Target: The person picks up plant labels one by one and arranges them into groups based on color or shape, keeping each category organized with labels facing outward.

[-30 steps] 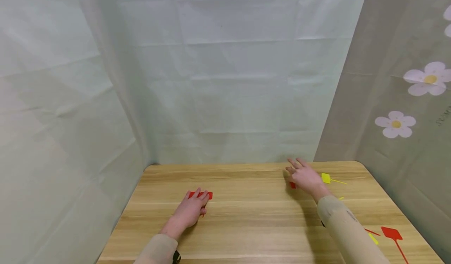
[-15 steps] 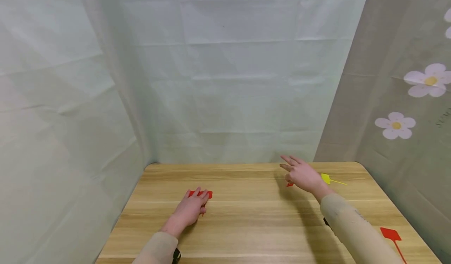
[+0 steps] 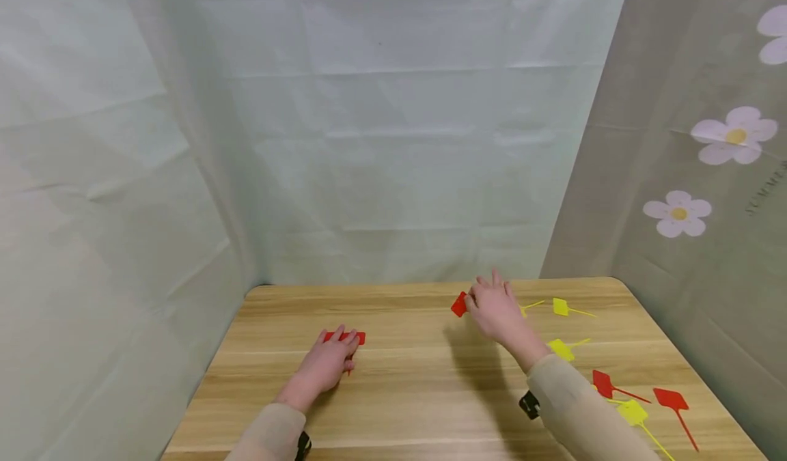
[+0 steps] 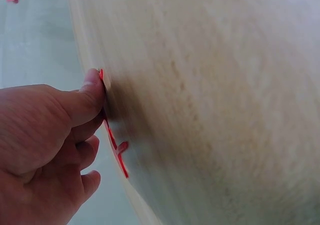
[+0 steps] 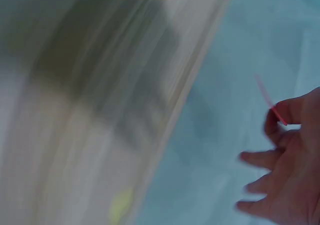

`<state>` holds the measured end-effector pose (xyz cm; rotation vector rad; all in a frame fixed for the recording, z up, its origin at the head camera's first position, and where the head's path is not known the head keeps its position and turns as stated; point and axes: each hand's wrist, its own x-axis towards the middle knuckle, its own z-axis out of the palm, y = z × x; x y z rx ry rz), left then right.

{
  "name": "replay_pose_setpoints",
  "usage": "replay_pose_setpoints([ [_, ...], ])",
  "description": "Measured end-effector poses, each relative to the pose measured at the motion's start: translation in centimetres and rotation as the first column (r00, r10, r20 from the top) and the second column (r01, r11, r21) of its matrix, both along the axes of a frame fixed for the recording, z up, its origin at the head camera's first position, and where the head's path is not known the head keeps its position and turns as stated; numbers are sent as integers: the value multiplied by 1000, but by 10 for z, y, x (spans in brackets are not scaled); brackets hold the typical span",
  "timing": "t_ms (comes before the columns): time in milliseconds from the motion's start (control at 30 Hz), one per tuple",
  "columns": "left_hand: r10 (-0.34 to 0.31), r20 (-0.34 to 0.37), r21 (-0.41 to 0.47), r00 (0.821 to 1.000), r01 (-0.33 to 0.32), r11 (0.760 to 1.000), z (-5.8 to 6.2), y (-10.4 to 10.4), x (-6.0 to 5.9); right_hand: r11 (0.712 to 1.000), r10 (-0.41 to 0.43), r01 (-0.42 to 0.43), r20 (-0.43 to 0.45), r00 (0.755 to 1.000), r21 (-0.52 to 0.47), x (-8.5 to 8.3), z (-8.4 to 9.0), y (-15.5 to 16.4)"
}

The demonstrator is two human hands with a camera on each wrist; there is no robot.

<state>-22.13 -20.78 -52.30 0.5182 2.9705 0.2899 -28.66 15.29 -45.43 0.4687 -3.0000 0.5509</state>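
Note:
Near the table's left, a red cable tie (image 3: 361, 339) with a flat tag lies on the wood. My left hand (image 3: 326, 364) rests on it with fingers spread; its thin tail is mostly covered. In the left wrist view, my fingertips touch the tag (image 4: 120, 160) at the table surface. Farther back, my right hand (image 3: 498, 311) pinches another red cable tie (image 3: 459, 304) above the table, between thumb and index finger. The right wrist view shows this tie edge-on as a thin red line (image 5: 272, 105), with the other fingers extended.
Several yellow cable ties, such as one at the back (image 3: 561, 306) and one farther forward (image 3: 561, 349), lie on the wooden table (image 3: 406, 406). Two red ones, the nearer-edge tie (image 3: 671, 399) and its neighbour (image 3: 603, 384), lie at right. A pale cloth (image 3: 406, 140) hangs behind.
My right hand has moved left along the back of the table, lifting the red cable tie with it. My left hand keeps its place. More ties at the right now show beside my sleeve.

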Motion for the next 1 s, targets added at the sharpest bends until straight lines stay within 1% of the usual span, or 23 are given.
replay_pose_setpoints([
  [33, 2, 1, 2, 1000, -2, 1000, 0, -1, 0, 999, -23, 25, 33, 999, -48, 3, -3, -7],
  [100, 5, 2, 2, 1000, -5, 1000, 0, -2, 0, 986, -56, 69, 87, 995, -150, 8, -12, -19],
  [167, 9, 4, -3, 1000, -9, 1000, -1, -3, 0, 960, -71, 109, 152, 986, -258, 13, -21, -32],
  [233, 14, 5, -8, 1000, -14, 1000, -2, -4, 0, 920, -78, 146, 197, 977, -362, 17, -30, -43],
  [300, 19, 6, -13, 1000, -19, 1000, -3, -4, 0, 866, -75, 185, 245, 967, -465, 20, -38, -54],
  [367, 19, 8, -15, 1000, -19, 1000, -3, -5, 0, 803, -53, 203, 271, 961, -561, 23, -43, -65],
  [433, 21, 13, -14, 1000, -21, 1000, -4, -5, 0, 733, -21, 217, 297, 954, -644, 26, -47, -75],
  [500, 22, 15, -10, 1000, -22, 1000, -5, -6, -1, 672, 10, 229, 318, 948, -704, 28, -50, -86],
  [567, 29, 20, -10, 999, -29, 1000, -5, -6, -1, 630, 27, 241, 331, 943, -738, 29, -52, -95],
  [600, 33, 23, -10, 999, -33, 999, -5, -6, -1, 620, 25, 241, 327, 945, -746, 29, -54, -100],
  [633, 34, 22, -10, 999, -34, 999, -4, -6, -1, 617, 19, 241, 321, 947, -749, 29, -55, -104],
  [733, 35, 25, -23, 999, -34, 999, -2, -4, -1, 621, -23, 252, 305, 952, -742, 29, -60, -116],
  [800, 27, 22, -28, 999, -26, 999, 0, -2, -1, 632, -58, 256, 285, 957, -731, 28, -63, -121],
  [900, 14, 13, -35, 1000, -14, 999, 2, 1, -1, 659, -106, 250, 242, 965, -710, 28, -67, -129],
  [1000, 12, 11, -36, 1000, -12, 999, 3, 1, -1, 672, -125, 243, 216, 968, -700, 28, -71, -137],
])
